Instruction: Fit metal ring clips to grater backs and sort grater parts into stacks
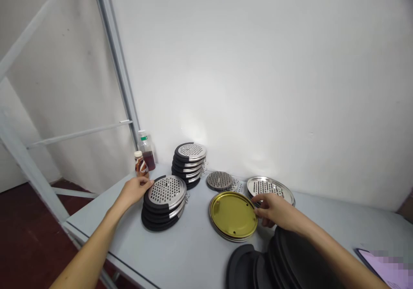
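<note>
My left hand [137,190] pinches the left edge of the top round grater [166,190], which has a perforated metal face and a black rim around part of it. That grater lies on a stack of several alike, metal rings showing at their right side. At the right rim of a gold round plate [234,213] is my right hand [272,209], fingers curled against the edge. The plate lies flat on other round metal pieces; how far the fingers reach beneath it is hidden. Black round parts [284,259] stand under my right forearm.
Behind is a taller stack of round graters [190,162]. Perforated discs [219,180] and a silver tray with a grater plate [271,188] lie near the wall. Two bottles [142,162] stand by the metal frame [114,44]. A phone [383,265] lies on the grey table [180,254].
</note>
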`<action>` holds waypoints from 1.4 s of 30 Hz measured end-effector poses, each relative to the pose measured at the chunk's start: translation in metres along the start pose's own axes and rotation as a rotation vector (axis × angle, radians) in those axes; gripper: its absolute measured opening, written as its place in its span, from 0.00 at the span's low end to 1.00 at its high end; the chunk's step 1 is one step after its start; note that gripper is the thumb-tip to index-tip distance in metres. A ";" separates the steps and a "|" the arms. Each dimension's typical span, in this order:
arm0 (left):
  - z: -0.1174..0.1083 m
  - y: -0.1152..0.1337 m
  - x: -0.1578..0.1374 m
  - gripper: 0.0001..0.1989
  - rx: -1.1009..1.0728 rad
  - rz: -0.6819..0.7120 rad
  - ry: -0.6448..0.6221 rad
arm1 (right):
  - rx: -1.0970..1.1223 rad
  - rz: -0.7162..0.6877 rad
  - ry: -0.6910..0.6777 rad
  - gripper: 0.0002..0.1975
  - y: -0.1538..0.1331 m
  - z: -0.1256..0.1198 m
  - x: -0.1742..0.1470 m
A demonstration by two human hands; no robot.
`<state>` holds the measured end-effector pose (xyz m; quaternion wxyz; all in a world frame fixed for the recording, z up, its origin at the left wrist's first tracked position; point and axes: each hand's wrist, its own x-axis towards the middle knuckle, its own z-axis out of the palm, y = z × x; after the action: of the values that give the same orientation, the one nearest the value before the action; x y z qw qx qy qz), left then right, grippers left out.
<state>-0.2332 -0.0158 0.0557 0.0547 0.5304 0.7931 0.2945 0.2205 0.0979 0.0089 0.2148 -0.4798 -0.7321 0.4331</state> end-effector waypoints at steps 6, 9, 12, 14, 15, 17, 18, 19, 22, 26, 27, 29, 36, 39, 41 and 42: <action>0.012 0.005 0.003 0.23 -0.054 -0.054 -0.011 | -0.307 -0.022 -0.030 0.08 -0.019 0.004 0.001; 0.017 0.001 0.006 0.23 -0.087 -0.068 0.029 | -0.335 -0.029 0.003 0.09 -0.022 0.007 0.002; 0.020 -0.001 0.007 0.22 -0.124 -0.068 0.077 | -0.361 -0.040 0.027 0.09 -0.023 0.008 0.002; 0.020 0.000 0.007 0.21 -0.140 -0.068 0.107 | -0.381 -0.035 0.040 0.08 -0.023 0.007 0.000; 0.020 0.001 0.007 0.21 -0.146 -0.070 0.118 | -0.392 -0.031 0.060 0.09 -0.024 0.006 -0.001; 0.019 0.003 0.007 0.21 -0.155 -0.077 0.129 | -0.400 -0.032 0.135 0.14 -0.024 0.001 -0.005; 0.018 0.004 0.007 0.21 -0.159 -0.082 0.133 | -0.390 -0.036 0.181 0.16 -0.025 -0.002 -0.007; 0.017 0.005 0.006 0.21 -0.163 -0.087 0.137 | -0.371 -0.042 0.220 0.18 -0.025 -0.005 -0.010; 0.014 0.006 0.004 0.24 -0.194 -0.106 0.146 | -0.284 -0.051 0.269 0.20 -0.025 -0.013 -0.018; 0.011 0.009 0.001 0.31 -0.304 -0.130 0.045 | -0.201 -0.073 0.300 0.17 -0.022 -0.015 -0.027; 0.011 0.010 0.001 0.32 -0.329 -0.130 0.003 | -0.194 -0.083 0.311 0.17 -0.020 -0.014 -0.029; 0.010 0.014 0.000 0.29 -0.359 -0.119 -0.076 | -0.181 -0.095 0.333 0.17 -0.015 -0.014 -0.031; 0.013 0.025 -0.001 0.25 -0.415 -0.119 -0.074 | -0.044 -0.069 0.426 0.22 -0.002 -0.022 -0.031; 0.012 0.031 -0.004 0.25 -0.482 -0.120 -0.034 | 0.022 -0.073 0.429 0.23 -0.001 -0.023 -0.029; 0.008 0.035 -0.007 0.25 -0.526 -0.114 -0.026 | 0.057 -0.108 0.417 0.22 -0.003 -0.023 -0.031; 0.005 0.038 -0.009 0.25 -0.551 -0.114 -0.020 | 0.074 -0.125 0.422 0.22 -0.005 -0.023 -0.033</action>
<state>-0.1966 -0.0119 0.0698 0.2208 0.4531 0.7112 0.4901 0.2496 0.0774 0.0287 0.4073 -0.5051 -0.6829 0.3356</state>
